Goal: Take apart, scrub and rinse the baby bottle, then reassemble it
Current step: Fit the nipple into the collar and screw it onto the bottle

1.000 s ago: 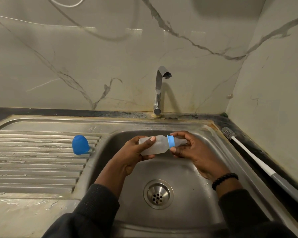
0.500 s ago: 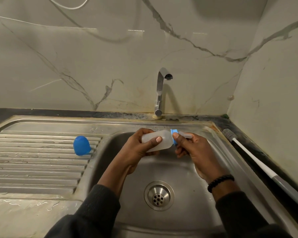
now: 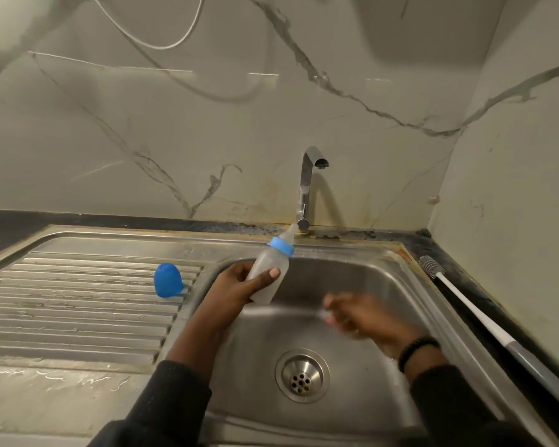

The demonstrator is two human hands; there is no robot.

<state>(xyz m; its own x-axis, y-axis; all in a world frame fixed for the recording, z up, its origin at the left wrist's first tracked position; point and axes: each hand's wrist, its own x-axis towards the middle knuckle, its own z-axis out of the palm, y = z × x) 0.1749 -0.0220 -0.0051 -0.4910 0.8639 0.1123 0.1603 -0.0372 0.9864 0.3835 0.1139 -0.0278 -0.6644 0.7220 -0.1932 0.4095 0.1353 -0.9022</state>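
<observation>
Right hand released | left hand holds translucent bottle tilted

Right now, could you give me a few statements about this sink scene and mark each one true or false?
1. The left hand holds the bottle. True.
2. The blue ring is off the bottle. False: it sits on the neck, teat above it.
3. The blue cap lies in the basin. False: it rests on the drainboard.
4. The brush lies on the counter right of the sink. True.
5. Water runs from the tap. False: no stream shows.
</observation>
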